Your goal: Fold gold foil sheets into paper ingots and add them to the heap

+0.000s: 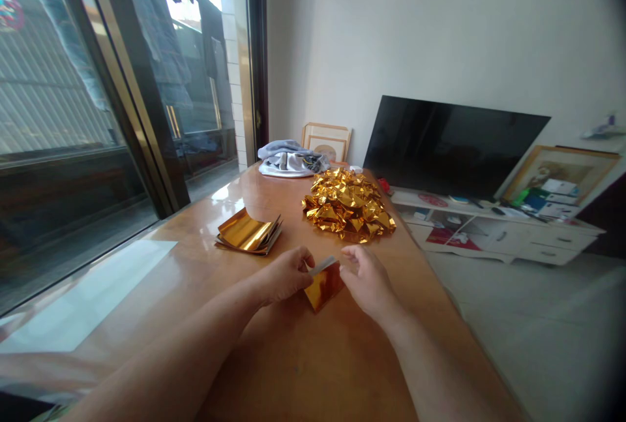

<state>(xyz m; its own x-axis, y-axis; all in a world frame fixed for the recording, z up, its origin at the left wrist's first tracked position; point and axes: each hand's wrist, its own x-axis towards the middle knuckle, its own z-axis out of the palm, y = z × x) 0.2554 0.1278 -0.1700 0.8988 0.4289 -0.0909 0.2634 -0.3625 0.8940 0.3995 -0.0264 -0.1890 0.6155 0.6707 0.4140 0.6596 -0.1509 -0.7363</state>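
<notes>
Between my hands is a sheet of gold foil paper (323, 286), its far edge turned over so that a pale strip of the underside shows. My left hand (292, 272) pinches its left side, thumb and fingers closed on it. At the opposite edge, my right hand (364, 275) has its fingers closed on the sheet's upper right corner. A stack of flat gold foil sheets (247, 231) lies on the table to the left, its top sheet curled. Just beyond my right hand rises a heap of folded gold foil pieces (349, 203).
The long wooden table (313, 370) carries folded grey clothing (288, 160) at its far end and a pale sheet (107, 291) on the left. Framed pictures (327, 138) lean on the wall. To the right are a television (450, 145) and a white cabinet (508, 239).
</notes>
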